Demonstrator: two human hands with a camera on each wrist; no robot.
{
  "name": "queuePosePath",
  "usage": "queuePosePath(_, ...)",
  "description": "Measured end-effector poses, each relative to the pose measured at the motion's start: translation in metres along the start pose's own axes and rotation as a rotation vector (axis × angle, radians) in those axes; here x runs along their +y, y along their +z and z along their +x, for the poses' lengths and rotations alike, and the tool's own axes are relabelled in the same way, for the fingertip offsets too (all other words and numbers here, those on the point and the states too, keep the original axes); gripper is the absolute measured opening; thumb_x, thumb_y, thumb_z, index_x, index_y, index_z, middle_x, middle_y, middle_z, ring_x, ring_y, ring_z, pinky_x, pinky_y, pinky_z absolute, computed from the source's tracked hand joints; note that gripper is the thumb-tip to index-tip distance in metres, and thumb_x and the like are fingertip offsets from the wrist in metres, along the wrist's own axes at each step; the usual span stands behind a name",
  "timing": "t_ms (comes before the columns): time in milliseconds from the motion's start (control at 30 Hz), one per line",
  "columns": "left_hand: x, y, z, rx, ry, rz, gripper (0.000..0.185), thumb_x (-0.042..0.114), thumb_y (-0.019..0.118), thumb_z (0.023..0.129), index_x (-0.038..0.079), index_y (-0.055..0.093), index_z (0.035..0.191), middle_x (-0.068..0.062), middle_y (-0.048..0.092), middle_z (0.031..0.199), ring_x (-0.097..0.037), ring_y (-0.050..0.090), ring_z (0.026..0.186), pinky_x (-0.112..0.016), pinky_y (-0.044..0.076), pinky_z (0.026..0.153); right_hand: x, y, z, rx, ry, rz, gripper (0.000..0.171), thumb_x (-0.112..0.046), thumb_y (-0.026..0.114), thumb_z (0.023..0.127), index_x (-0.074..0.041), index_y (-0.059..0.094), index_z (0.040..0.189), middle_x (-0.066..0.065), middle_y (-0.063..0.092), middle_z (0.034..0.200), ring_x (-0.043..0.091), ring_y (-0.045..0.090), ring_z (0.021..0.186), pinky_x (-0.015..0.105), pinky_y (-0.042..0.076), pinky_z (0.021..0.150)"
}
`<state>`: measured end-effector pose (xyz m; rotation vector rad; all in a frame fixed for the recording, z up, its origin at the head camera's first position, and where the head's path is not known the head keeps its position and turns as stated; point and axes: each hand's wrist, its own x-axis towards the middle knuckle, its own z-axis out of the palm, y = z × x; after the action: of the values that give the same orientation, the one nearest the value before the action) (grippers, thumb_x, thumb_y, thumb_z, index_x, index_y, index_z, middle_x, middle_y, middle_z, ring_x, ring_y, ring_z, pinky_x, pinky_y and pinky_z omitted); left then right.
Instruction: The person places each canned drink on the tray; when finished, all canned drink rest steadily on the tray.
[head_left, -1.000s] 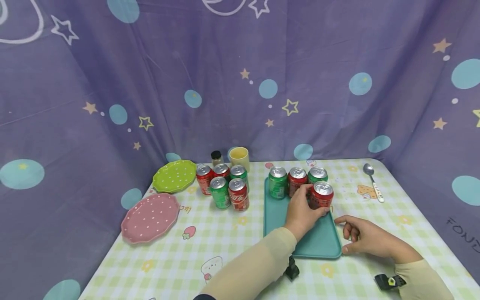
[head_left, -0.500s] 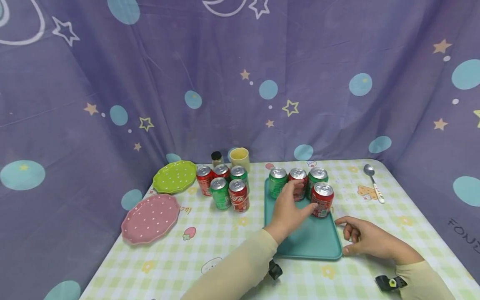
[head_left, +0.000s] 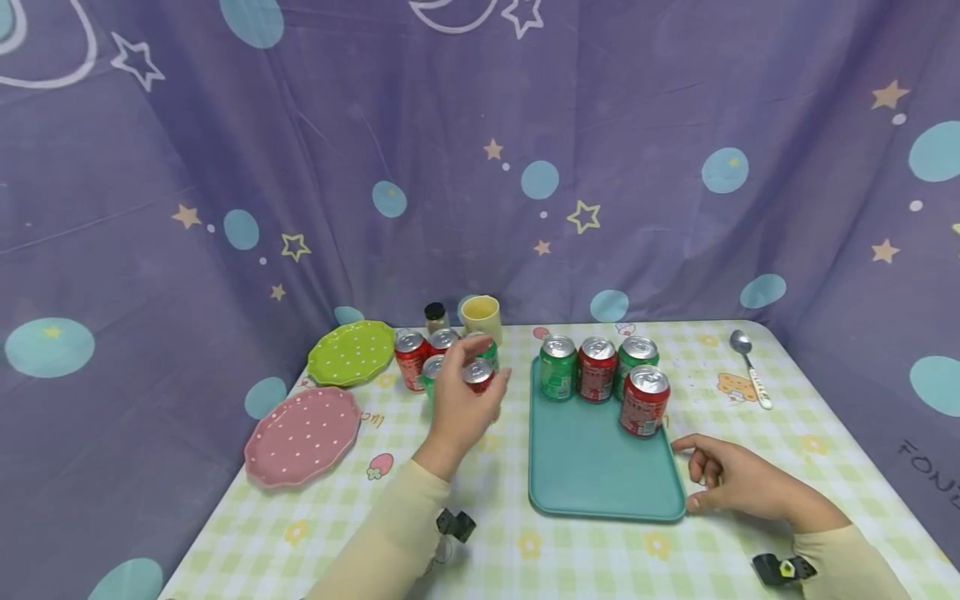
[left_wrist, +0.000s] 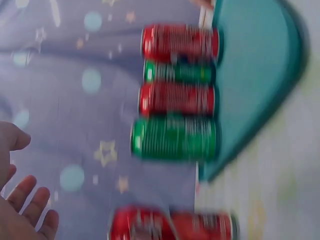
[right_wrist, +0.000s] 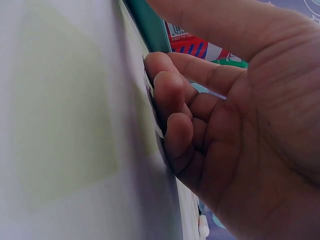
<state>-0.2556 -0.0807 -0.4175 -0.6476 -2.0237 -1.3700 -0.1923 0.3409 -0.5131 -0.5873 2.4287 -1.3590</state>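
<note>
My left hand (head_left: 461, 408) is in front of the left group of soda cans, fingers apart and holding nothing. It partly hides a green can (head_left: 429, 375) and a red can (head_left: 477, 372); whether it touches them I cannot tell. On the teal tray (head_left: 600, 467) stand a green can (head_left: 558, 371), a red can (head_left: 596, 373), another green can (head_left: 637, 354) and, nearer the front, a red can (head_left: 645, 404). Beside the tray's right edge, my right hand (head_left: 742, 483) rests on the table, its index finger and thumb at the rim and the other fingers loosely bent.
Behind the left cans stand a yellow cup (head_left: 482, 313) and a black-lidded jar (head_left: 435, 315). A green plate (head_left: 351, 353) and a pink plate (head_left: 302, 437) lie at the left. A spoon (head_left: 752, 371) lies at the back right of the checked table.
My left hand has let go of the front red can on the tray and moved left to the other cans. My right hand has stayed at the tray's edge.
</note>
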Motion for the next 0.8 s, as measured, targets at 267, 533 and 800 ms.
queuePosePath(267, -0.057, -0.055, -0.011, 0.140, -0.190, 0.046, 0.055, 0.001, 0.078, 0.092, 0.002, 0.054, 0.142, -0.015, 0.057, 0.140, -0.035, 0.053, 0.132, -0.057, 0.041, 0.112, 0.002, 0.000, 0.000, 0.002, -0.008, -0.004, 0.080, -0.018, 0.092, 0.081, 0.007, 0.048, 0.145, 0.012, 0.057, 0.099, 0.016, 0.054, 0.075, 0.028, 0.049, 0.062)
queuePosePath(533, -0.091, -0.069, -0.028, 0.054, -0.380, -0.024, 0.073, 0.007, 0.083, 0.090, 0.001, 0.044, 0.150, -0.023, 0.051, 0.146, -0.037, 0.050, 0.136, -0.060, 0.043, 0.112, 0.004, 0.001, -0.001, 0.010, -0.021, -0.035, 0.079, -0.020, 0.092, 0.081, 0.006, 0.050, 0.143, 0.010, 0.058, 0.098, 0.014, 0.055, 0.075, 0.028, 0.051, 0.063)
queuePosePath(800, -0.103, -0.067, -0.036, -0.062, -0.484, -0.035, 0.084, 0.006, 0.086, 0.087, 0.006, 0.038, 0.157, -0.022, 0.051, 0.145, -0.041, 0.050, 0.132, -0.063, 0.042, 0.111, -0.001, 0.001, -0.001, 0.007, -0.016, -0.025, 0.079, -0.017, 0.091, 0.082, 0.007, 0.049, 0.144, 0.012, 0.057, 0.099, 0.015, 0.054, 0.075, 0.028, 0.049, 0.062)
